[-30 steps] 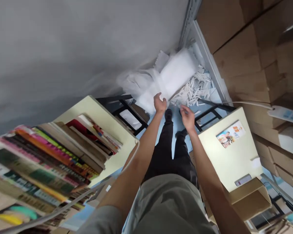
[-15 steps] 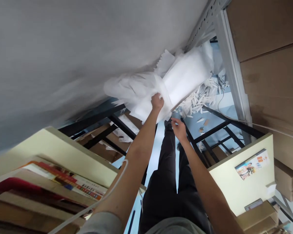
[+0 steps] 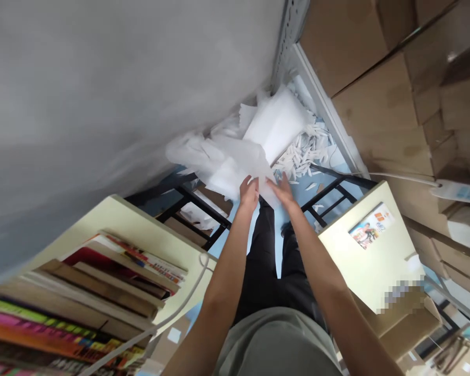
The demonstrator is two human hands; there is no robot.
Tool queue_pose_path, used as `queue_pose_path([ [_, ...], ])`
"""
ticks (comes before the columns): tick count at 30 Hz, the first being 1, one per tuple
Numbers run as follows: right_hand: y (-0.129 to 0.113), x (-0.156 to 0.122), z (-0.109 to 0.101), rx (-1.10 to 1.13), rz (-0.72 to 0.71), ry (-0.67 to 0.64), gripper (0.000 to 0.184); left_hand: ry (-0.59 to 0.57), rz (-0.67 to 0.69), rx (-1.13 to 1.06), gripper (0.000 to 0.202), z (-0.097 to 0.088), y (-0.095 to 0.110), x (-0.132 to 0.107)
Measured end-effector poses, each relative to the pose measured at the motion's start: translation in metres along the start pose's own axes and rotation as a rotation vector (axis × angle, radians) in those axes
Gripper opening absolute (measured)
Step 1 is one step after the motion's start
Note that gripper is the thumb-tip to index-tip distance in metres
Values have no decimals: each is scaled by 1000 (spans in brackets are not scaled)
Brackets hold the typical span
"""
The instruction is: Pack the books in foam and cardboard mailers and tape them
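Both my arms reach down toward the floor ahead of my legs. My left hand (image 3: 248,194) and my right hand (image 3: 282,190) are close together, each pinching the near edge of a white foam sheet (image 3: 241,159) lifted off a heap. Behind the sheet lies a thick roll of the same white foam (image 3: 276,122), with crumpled white sheets (image 3: 191,151) to its left. Several small white foam scraps (image 3: 303,151) are scattered on the blue floor beside the roll.
A pale table (image 3: 141,230) with stacks of books (image 3: 82,297) stands at the left, another pale table (image 3: 370,250) with a picture card (image 3: 370,225) at the right. Black frames (image 3: 203,209) sit beneath. Cardboard boxes (image 3: 395,94) fill metal shelving on the right. A grey wall (image 3: 102,78) is at the left.
My right hand moved up to join the left at the foam sheet and closed on its edge. The sheet has been pulled off the roll toward me. My head tilted.
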State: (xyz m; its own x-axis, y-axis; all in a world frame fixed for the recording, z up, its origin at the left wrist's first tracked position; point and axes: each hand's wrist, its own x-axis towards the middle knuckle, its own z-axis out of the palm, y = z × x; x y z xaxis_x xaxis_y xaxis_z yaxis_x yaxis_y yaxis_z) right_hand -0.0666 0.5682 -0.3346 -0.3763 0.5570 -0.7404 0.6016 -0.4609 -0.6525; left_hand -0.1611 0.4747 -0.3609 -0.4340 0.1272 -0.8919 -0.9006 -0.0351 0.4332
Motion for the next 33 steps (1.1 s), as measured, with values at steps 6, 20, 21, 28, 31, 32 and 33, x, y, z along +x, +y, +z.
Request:
queue_pose_path([
  [6,-36,-65,-9,-167,-159,60,41,-193,-76,-40,37,-14,15,-70],
  [20,60,-403,-275,147,-157,224,43,-230,71,23,24,52,3,-217],
  [21,84,-422,-296,209,-88,295,46,-280,82,71,28,58,-16,-235],
  [28,236,-515,-410,540,162,823,58,-559,-77,308,37,75,-203,-347],
  [31,283,-537,-449,621,194,916,58,-547,-228,391,26,75,-274,-373],
  [32,296,-543,-460,633,199,933,57,-542,-250,414,23,75,-293,-380],
  [33,306,-548,-470,635,196,947,56,-542,-256,432,21,75,-308,-386],
])
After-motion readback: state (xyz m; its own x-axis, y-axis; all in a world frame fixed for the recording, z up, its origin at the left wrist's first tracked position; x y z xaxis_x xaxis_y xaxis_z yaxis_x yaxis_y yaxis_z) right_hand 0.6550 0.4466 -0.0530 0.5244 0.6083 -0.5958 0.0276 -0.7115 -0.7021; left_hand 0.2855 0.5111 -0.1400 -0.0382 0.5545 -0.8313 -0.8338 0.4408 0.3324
